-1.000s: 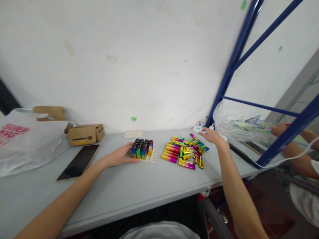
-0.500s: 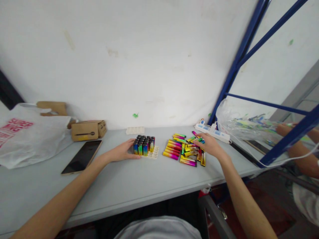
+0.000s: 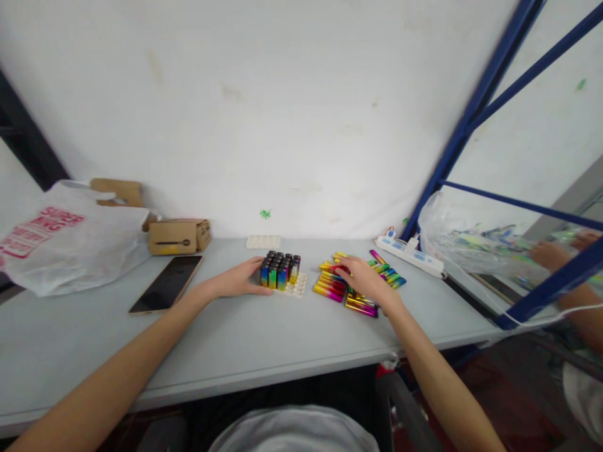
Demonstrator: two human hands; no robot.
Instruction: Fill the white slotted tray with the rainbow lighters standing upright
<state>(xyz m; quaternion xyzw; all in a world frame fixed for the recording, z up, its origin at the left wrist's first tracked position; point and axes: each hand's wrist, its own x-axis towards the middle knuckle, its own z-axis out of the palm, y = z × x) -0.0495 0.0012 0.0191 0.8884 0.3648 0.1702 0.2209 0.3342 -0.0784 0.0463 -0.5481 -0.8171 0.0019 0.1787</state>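
Note:
Several colourful lighters (image 3: 276, 275) with black tops stand upright in a white tray (image 3: 298, 287), whose right part shows bare sockets. My left hand (image 3: 241, 278) rests at the left side of this block, thumb and fingers spread around its corner. To the right, a loose pile of shiny yellow, red and purple lighters (image 3: 330, 287) lies on the grey table (image 3: 245, 339). Over that pile is my right hand (image 3: 362, 276), its fingers bent down onto the lighters; whether one is between the fingertips cannot be made out.
A second white tray (image 3: 262, 242) lies by the wall. On the left are a phone (image 3: 167, 284), a cardboard box (image 3: 179, 236) and a plastic bag (image 3: 80, 232). A power strip (image 3: 409, 253) stands right, near a blue frame (image 3: 443, 157). Another person's arm (image 3: 581, 301) shows far right.
My right hand has moved left, from the pile's right side to over its middle. My left hand stays beside the upright lighters. The whole view has shifted slightly.

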